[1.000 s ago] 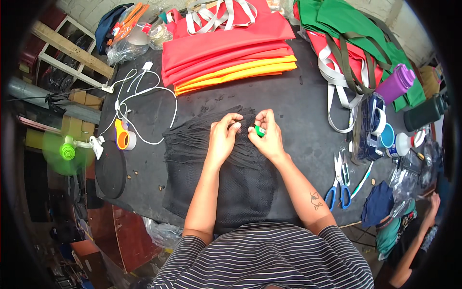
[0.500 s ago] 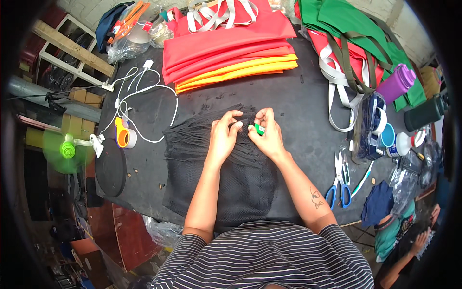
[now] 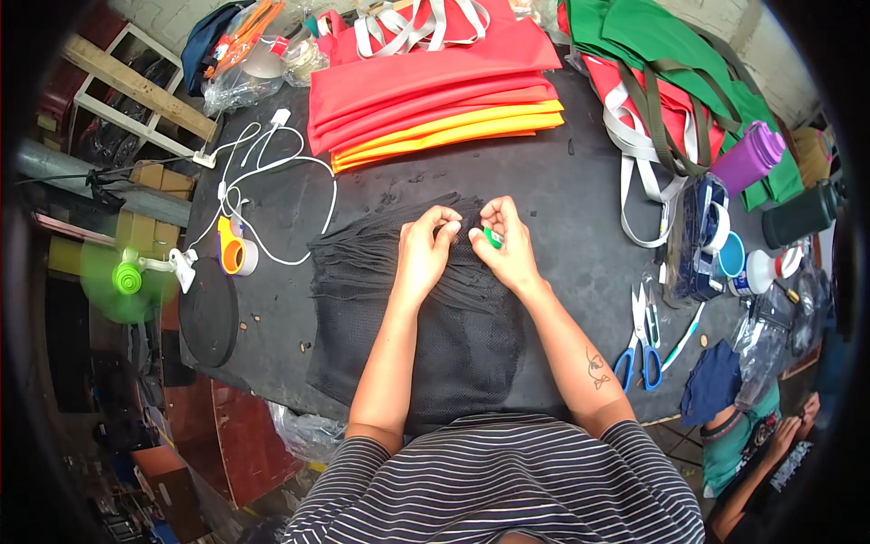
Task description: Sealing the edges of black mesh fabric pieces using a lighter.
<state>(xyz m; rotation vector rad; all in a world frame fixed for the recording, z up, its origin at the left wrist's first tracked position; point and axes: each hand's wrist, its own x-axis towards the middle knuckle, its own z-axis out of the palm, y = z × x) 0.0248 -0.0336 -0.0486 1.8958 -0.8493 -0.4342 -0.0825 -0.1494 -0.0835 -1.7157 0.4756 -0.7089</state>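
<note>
hands pinching stacked black mesh's far edge [image 3: 417,299], left hand [image 3: 424,247] grip shut on mesh, right hand [image 3: 506,243] grip holding green lighter [image 3: 492,238]

Black mesh stack [image 3: 426,335]; green lighter [image 3: 492,238]; striped shirt [image 3: 498,485].
</note>
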